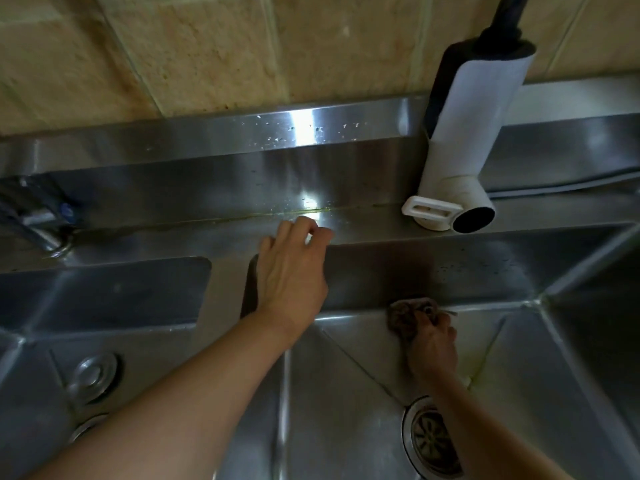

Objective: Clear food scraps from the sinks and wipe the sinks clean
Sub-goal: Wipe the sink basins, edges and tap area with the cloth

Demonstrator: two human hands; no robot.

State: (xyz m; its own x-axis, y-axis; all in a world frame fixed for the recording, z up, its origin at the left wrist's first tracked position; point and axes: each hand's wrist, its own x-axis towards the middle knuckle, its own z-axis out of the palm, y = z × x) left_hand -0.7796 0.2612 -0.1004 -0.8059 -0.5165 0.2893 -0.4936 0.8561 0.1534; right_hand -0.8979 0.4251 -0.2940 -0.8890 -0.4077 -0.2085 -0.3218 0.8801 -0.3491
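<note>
Landmark: the drain strainer (433, 439) in the floor of the right sink (349, 393).

The right hand (431, 344) is directly behind the drain strainer, low in the right sink where the floor meets the rear wall. Its fingers are curled around a brown cloth (407, 315), which is pressed against that junction.

The left hand (292, 271) is behind and to the left of the drain strainer, above the sink rim. It rests on the rear steel ledge (374, 226) near the divider between the basins. Its fingers are loosely bent and hold nothing.

The left sink (114, 299) lies to the left of the drain strainer, beyond the divider. A round metal stopper (95, 375) sits in its floor.

A white faucet spout (457, 157) with a dark opening stands on the ledge behind the drain strainer, slightly to the right. A tiled wall (207, 46) rises behind the ledge. Yellowish residue marks the ledge seam and a floor crease right of the drain strainer.
</note>
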